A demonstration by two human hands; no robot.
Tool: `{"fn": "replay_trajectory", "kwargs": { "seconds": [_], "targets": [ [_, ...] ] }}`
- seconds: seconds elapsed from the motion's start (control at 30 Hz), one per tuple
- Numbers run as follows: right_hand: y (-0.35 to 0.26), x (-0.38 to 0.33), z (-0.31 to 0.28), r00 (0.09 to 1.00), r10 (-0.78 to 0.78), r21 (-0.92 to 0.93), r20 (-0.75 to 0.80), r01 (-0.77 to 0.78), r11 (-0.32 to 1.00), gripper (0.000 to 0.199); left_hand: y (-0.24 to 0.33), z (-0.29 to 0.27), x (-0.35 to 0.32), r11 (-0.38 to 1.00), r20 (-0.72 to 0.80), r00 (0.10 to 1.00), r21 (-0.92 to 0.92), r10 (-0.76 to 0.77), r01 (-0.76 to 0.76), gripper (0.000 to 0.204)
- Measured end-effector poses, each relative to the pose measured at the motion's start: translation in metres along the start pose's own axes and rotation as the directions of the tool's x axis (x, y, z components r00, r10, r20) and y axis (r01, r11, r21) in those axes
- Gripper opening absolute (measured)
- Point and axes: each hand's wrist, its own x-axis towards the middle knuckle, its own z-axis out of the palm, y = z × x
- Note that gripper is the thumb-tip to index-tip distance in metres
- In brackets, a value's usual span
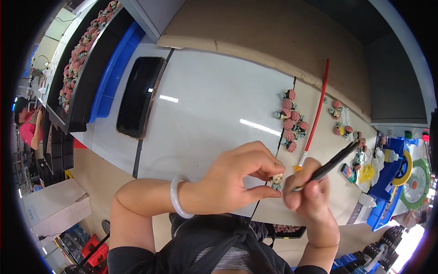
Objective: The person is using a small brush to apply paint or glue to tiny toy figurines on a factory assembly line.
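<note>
Between the thumb and fingertips of my left hand (230, 180) is a small figurine (276, 182) with a pale face and grey-green body. Closed around a slim black pen-like tool (336, 160), my right hand (312, 194) sits just right of the figurine. The tool's thin tip points down-left toward the figurine; I cannot tell whether they touch. Beyond my hands lies a thin red-handled brush (319, 109). To its left is a cluster of pink-haired figurines (290, 121), and several more figurines (336, 109) lie to its right.
A dark phone (141, 97) lies on the white table, beside a blue tray (109, 75). Black trays (98, 55) of figurines stand far left. At right are a blue tape dispenser (388, 171), a white bottle (367, 200) and a green fan (416, 183). Another person (29, 125) sits at far left.
</note>
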Motion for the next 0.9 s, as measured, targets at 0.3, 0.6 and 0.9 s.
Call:
{"fn": "replay_trajectory", "kwargs": {
  "seconds": [0.3,0.6,0.9],
  "targets": [
    [-0.055,-0.006,-0.051,0.885,-0.003,-0.881,-0.466,-0.464,0.098,0.024,-0.002,0.003,0.001,0.958,0.032,0.999,-0.283,-0.038,0.046,0.035],
    [-0.029,0.005,-0.019,0.837,-0.398,-0.87,-0.375,-0.466,-0.159,0.021,-0.001,0.005,0.003,0.985,0.046,0.993,-0.128,-0.107,0.112,0.035],
    [-0.038,0.0,-0.03,0.899,-0.126,-0.879,-0.419,-0.367,0.303,0.011,-0.025,0.011,0.008,0.935,0.091,0.937,0.154,-0.336,0.32,0.027]
  ]
}}
